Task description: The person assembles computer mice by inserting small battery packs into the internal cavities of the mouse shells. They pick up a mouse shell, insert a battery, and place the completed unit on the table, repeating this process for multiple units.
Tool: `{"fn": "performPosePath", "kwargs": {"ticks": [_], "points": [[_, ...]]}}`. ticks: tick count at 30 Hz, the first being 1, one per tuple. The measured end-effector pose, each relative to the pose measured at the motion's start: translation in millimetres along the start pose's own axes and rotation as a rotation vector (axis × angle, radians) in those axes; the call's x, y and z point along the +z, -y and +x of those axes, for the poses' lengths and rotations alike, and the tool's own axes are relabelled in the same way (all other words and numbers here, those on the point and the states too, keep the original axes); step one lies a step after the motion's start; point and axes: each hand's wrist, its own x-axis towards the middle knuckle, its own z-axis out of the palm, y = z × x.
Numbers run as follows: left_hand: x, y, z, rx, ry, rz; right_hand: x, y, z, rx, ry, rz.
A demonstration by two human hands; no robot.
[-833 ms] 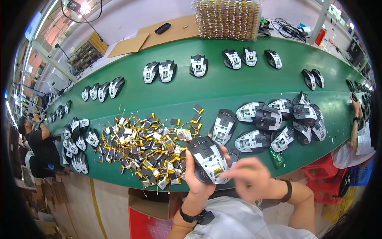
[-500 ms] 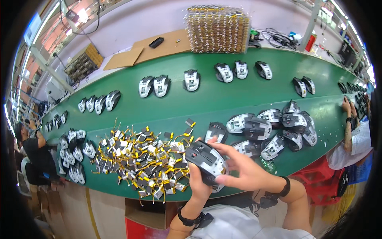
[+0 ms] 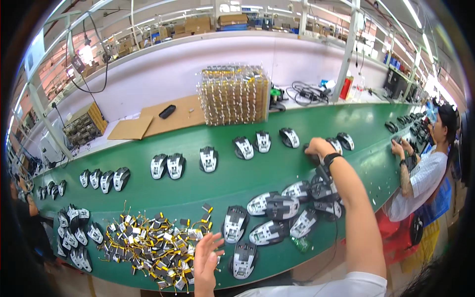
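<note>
My right arm stretches far over the green bench, and my right hand (image 3: pixel 320 147) is closed over a dark computer mouse (image 3: pixel 312 157), mostly hidden by the fingers. It sits in the far row of half-built mice, just left of two white-and-black mice (image 3: pixel 345 141). My left hand (image 3: pixel 208 257) is raised near the front edge, fingers apart, holding nothing. Left of it lies a heap of small battery packs (image 3: pixel 153 247) with yellow tape and wires. On its right, a single mouse (image 3: pixel 244 260) rests upright, with a cluster of mice (image 3: pixel 282 207) beyond it.
More mice (image 3: pixel 208 159) stand along the green bench (image 3: pixel 188 198), and another group (image 3: pixel 74 232) lies at the left. A stack of clear trays (image 3: pixel 235 96) stands behind beside cardboard (image 3: pixel 131 127). A co-worker (image 3: pixel 425 168) sits at the right; another person is at the far left.
Both hands held a mouse near the front edge; now my right hand is far out at the row with a mouse, and my left has let go. The view has tilted up.
</note>
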Motion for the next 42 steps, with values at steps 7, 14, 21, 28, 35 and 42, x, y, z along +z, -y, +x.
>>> {"fn": "performPosePath", "kwargs": {"ticks": [7,14,21,28,35,42], "points": [[-1.1,-17.0,1.7,0.017,-0.072,0.059,-5.5,80.9,61.5,-0.035,-0.021,0.403],[-23.8,-12.8,-0.4,0.096,-0.107,-0.052,-27.6,115.1,-18.3,-0.49,-0.372,0.811],[-3.7,19.3,-1.9,-0.065,-0.082,-0.407,-0.8,226.8,-328.9,-1.333,0.016,0.438],[-42.7,24.0,-45.7,0.013,-0.273,-0.643,-10.2,306.1,-250.2,-1.242,0.171,0.689],[-49.1,11.1,-57.5,0.096,0.074,-0.795,41.7,393.0,-265.0,-1.469,0.116,0.527],[-45.6,6.5,-62.4,0.08,-0.106,-0.702,53.5,399.0,-253.3,-1.523,0.16,0.708]]}}
